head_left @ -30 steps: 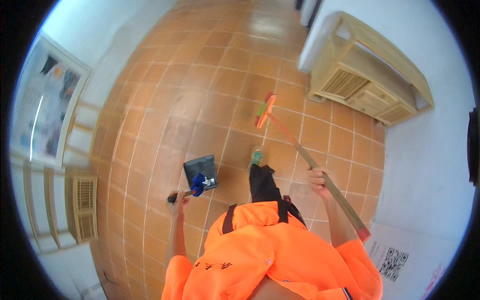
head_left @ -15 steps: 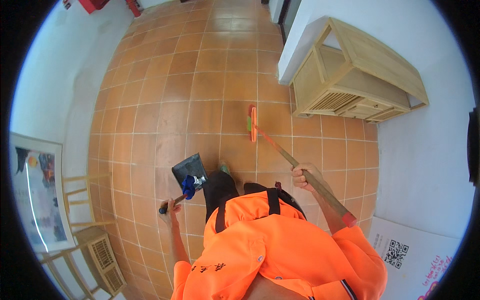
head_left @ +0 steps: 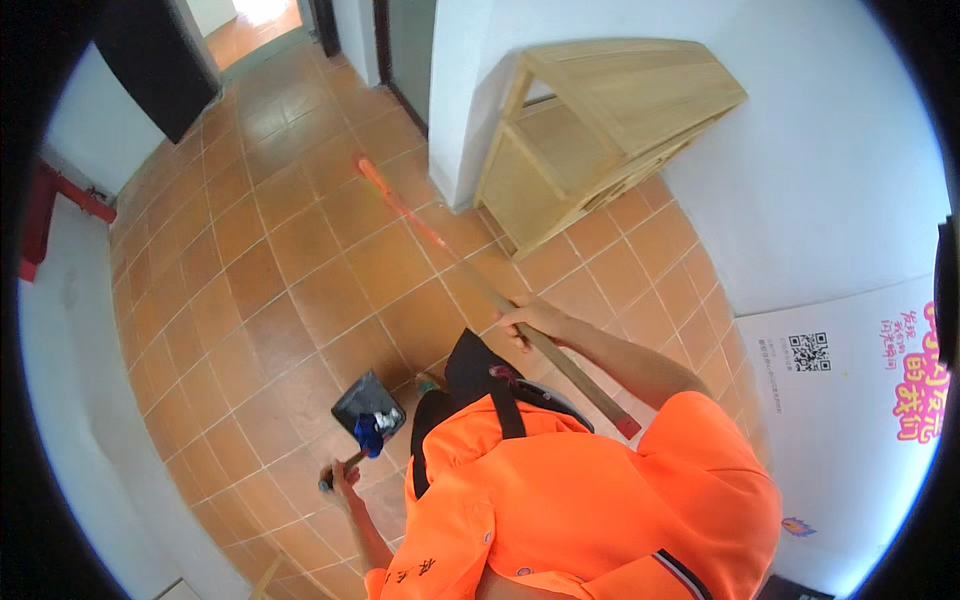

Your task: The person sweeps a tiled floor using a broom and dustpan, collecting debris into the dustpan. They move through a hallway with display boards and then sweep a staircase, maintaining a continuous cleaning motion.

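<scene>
Orange-brown square floor tiles (head_left: 250, 390) spread through the middle of the frame, and over them slants a long broom with a brown pole and an orange head (head_left: 575, 373), running from upper left of centre, where its head is, down to a red-capped end right of centre. The right hand (head_left: 525, 320) closes its grip around the pole near the centre of the frame, fingers wrapped over it; whether the head touches the tiles I cannot tell. Below and left of centre is a dark grey, square-sided dustpan (head_left: 360, 395), its short handle held in the closed grip of the left hand (head_left: 343, 477), with the black handle tip poking out past the fingers. Bunched blue material (head_left: 369, 436) sits where the handle meets the pan, beside small whitish scraps (head_left: 388, 420). A bright orange shirt (head_left: 620, 490) fills the lower centre, with black trousers (head_left: 470, 365) just above it. At upper right, a pale wooden cabinet (head_left: 650, 95) stands against the white wall; a white printed panel (head_left: 830, 440) is at lower right.
</scene>
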The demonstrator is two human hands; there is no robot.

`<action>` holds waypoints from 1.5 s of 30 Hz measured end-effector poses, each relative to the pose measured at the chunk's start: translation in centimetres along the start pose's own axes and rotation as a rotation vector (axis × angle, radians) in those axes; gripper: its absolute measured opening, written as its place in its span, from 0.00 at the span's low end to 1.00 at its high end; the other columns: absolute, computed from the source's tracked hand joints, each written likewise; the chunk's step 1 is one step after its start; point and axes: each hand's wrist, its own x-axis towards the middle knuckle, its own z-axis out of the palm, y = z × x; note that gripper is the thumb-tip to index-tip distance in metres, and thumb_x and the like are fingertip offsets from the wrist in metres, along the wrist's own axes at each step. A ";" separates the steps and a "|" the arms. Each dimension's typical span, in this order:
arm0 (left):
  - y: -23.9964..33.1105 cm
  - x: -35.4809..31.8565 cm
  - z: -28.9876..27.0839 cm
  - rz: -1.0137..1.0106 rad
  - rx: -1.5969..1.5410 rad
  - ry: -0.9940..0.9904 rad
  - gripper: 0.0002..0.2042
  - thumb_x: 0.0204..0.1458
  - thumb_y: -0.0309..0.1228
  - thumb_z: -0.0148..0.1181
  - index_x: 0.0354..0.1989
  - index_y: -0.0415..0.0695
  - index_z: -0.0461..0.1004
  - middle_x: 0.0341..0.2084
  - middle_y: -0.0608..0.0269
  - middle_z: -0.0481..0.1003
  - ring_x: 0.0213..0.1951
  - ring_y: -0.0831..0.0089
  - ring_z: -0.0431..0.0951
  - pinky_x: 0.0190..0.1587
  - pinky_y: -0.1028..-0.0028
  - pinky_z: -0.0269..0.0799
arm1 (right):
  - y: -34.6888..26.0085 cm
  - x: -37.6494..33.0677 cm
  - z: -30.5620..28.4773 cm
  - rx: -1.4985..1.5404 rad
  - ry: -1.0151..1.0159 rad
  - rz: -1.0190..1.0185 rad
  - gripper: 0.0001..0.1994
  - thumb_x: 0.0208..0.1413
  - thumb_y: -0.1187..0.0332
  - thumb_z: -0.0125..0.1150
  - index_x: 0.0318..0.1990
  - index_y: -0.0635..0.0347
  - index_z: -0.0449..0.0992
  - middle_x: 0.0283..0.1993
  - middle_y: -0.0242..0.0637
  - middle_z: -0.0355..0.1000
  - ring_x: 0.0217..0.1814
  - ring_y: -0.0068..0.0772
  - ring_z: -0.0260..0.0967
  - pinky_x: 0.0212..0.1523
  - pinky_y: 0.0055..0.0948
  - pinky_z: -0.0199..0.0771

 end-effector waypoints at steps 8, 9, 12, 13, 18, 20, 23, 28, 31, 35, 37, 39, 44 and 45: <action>9.9 5.4 5.8 0.087 0.157 0.013 0.11 0.49 0.35 0.58 0.31 0.40 0.67 0.22 0.58 0.72 0.21 0.72 0.76 0.22 0.81 0.73 | -1.6 13.6 -5.8 -0.908 0.311 -0.041 0.09 0.46 0.74 0.46 0.34 0.71 0.66 0.17 0.40 0.64 0.12 0.29 0.63 0.11 0.28 0.63; 9.8 9.7 7.0 0.086 0.125 0.015 0.11 0.49 0.35 0.57 0.31 0.40 0.67 0.22 0.58 0.73 0.21 0.72 0.76 0.22 0.80 0.73 | -1.8 17.6 -7.7 -1.042 0.344 -0.133 0.09 0.45 0.74 0.45 0.32 0.72 0.66 0.16 0.42 0.65 0.12 0.31 0.64 0.11 0.30 0.64; 13.7 12.1 10.5 0.124 0.169 -0.024 0.11 0.49 0.35 0.57 0.32 0.40 0.67 0.23 0.58 0.73 0.21 0.72 0.76 0.22 0.80 0.73 | 1.7 25.7 -14.4 -1.377 0.462 -0.215 0.10 0.44 0.75 0.42 0.27 0.76 0.68 0.16 0.46 0.66 0.13 0.38 0.66 0.11 0.34 0.66; 14.9 12.6 10.9 0.131 0.175 -0.033 0.11 0.49 0.35 0.57 0.32 0.40 0.68 0.23 0.58 0.73 0.21 0.72 0.76 0.22 0.80 0.73 | 1.9 26.7 -15.0 -1.437 0.447 -0.200 0.10 0.44 0.75 0.42 0.26 0.76 0.68 0.16 0.48 0.67 0.14 0.40 0.67 0.12 0.36 0.66; 16.7 15.3 11.3 0.148 0.168 -0.039 0.11 0.49 0.35 0.57 0.32 0.40 0.68 0.24 0.58 0.72 0.21 0.73 0.76 0.22 0.80 0.73 | 1.4 19.1 -8.6 -1.085 0.384 0.351 0.12 0.44 0.72 0.44 0.18 0.75 0.68 0.14 0.54 0.67 0.17 0.47 0.69 0.20 0.39 0.72; 17.5 15.7 11.7 0.128 0.156 -0.066 0.11 0.49 0.35 0.58 0.31 0.40 0.68 0.24 0.58 0.72 0.20 0.73 0.75 0.22 0.80 0.73 | 4.6 14.1 -10.4 -1.132 0.286 0.366 0.12 0.46 0.71 0.44 0.25 0.75 0.68 0.15 0.49 0.67 0.15 0.43 0.69 0.14 0.38 0.70; 18.6 17.3 12.2 0.088 0.171 -0.072 0.10 0.48 0.34 0.58 0.29 0.40 0.68 0.22 0.58 0.72 0.18 0.73 0.74 0.21 0.78 0.73 | -2.1 9.3 -6.5 -0.999 0.377 0.462 0.14 0.48 0.67 0.45 0.25 0.74 0.69 0.15 0.46 0.67 0.13 0.39 0.68 0.10 0.35 0.69; 23.8 19.2 15.0 0.038 0.254 -0.160 0.09 0.48 0.32 0.58 0.26 0.40 0.68 0.16 0.58 0.72 0.16 0.72 0.74 0.21 0.73 0.74 | -3.1 13.3 -5.5 -1.093 0.370 0.080 0.19 0.53 0.62 0.45 0.23 0.75 0.67 0.16 0.52 0.67 0.14 0.46 0.68 0.14 0.40 0.71; 25.4 20.0 15.6 0.026 0.327 -0.306 0.09 0.48 0.32 0.58 0.28 0.39 0.68 0.20 0.56 0.73 0.18 0.71 0.75 0.21 0.75 0.74 | -0.1 19.1 -5.9 -1.051 0.425 0.234 0.20 0.53 0.61 0.45 0.24 0.76 0.68 0.18 0.56 0.68 0.16 0.51 0.68 0.18 0.42 0.71; 27.6 20.5 17.8 0.009 0.395 -0.377 0.09 0.46 0.30 0.59 0.31 0.37 0.70 0.23 0.57 0.73 0.19 0.71 0.76 0.22 0.78 0.73 | 3.4 18.4 -4.8 -0.939 0.371 0.336 0.16 0.51 0.66 0.43 0.25 0.75 0.68 0.19 0.56 0.68 0.17 0.51 0.69 0.16 0.45 0.69; 27.9 21.2 19.5 0.016 0.413 -0.414 0.08 0.46 0.29 0.59 0.29 0.37 0.71 0.22 0.59 0.73 0.20 0.72 0.76 0.22 0.78 0.73 | 3.5 14.0 -3.2 -0.880 0.393 0.514 0.14 0.50 0.68 0.41 0.25 0.74 0.68 0.19 0.55 0.69 0.17 0.49 0.69 0.17 0.45 0.70; 28.5 22.2 23.5 0.045 0.444 -0.516 0.06 0.46 0.28 0.59 0.29 0.38 0.71 0.21 0.61 0.72 0.20 0.73 0.75 0.22 0.79 0.72 | 7.8 10.0 -4.1 -1.038 0.355 0.615 0.16 0.51 0.65 0.41 0.30 0.73 0.70 0.22 0.54 0.70 0.18 0.49 0.70 0.20 0.42 0.73; 26.5 25.8 32.0 0.075 0.496 -0.753 0.03 0.45 0.25 0.59 0.25 0.39 0.72 0.21 0.65 0.71 0.21 0.76 0.74 0.23 0.80 0.69 | 0.7 5.1 -4.0 -1.071 0.329 0.594 0.18 0.53 0.61 0.43 0.34 0.73 0.69 0.32 0.59 0.70 0.24 0.51 0.71 0.23 0.42 0.73; 25.9 26.8 34.2 0.126 0.530 -0.853 0.03 0.44 0.24 0.59 0.24 0.39 0.72 0.21 0.65 0.71 0.21 0.76 0.73 0.23 0.80 0.68 | 1.4 5.4 -5.1 -1.074 0.446 0.609 0.18 0.53 0.61 0.44 0.35 0.73 0.69 0.33 0.59 0.70 0.24 0.51 0.71 0.22 0.42 0.73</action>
